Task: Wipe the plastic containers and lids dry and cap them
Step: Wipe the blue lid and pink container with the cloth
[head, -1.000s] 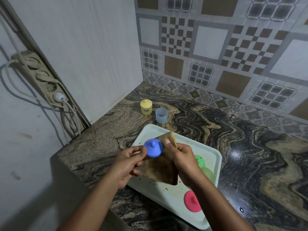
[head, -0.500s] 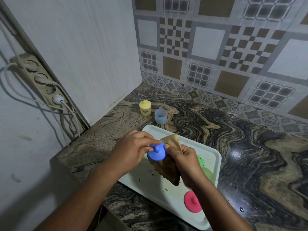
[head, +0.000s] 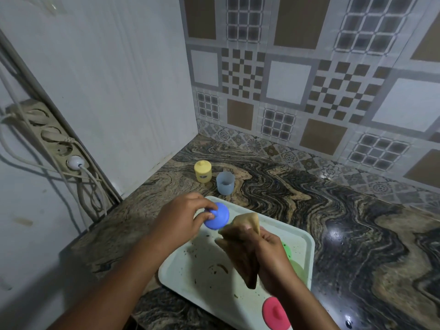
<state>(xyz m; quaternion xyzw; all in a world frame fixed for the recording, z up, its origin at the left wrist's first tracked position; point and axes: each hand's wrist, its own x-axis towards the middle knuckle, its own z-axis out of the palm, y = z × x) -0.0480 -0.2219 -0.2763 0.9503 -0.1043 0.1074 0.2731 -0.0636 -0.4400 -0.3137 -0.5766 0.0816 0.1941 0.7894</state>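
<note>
My left hand (head: 177, 219) pinches the knob of a blue lid (head: 218, 220) over the far left corner of the white tray (head: 190, 277). Beside it my right hand (head: 271, 256) grips a brown cloth (head: 245, 248) that hangs down over the tray, apart from the lid. An open pale blue container (head: 225, 183) stands on the counter beyond the tray. A yellow container (head: 202, 171) with its lid on stands to its left. On the tray lie a pink lid (head: 276, 313) near the front and a green lid and container (head: 295, 265), partly hidden by my right hand.
The marbled stone counter (head: 321, 210) runs to the right, wet and shiny in places. A white wall panel closes the left side and a tiled wall the back. A power strip (head: 50, 141) with plugged cables hangs on the left wall.
My left hand has carried the blue lid away from the cloth, up and to the left toward the blue container. The right hand with the cloth has dropped slightly.
</note>
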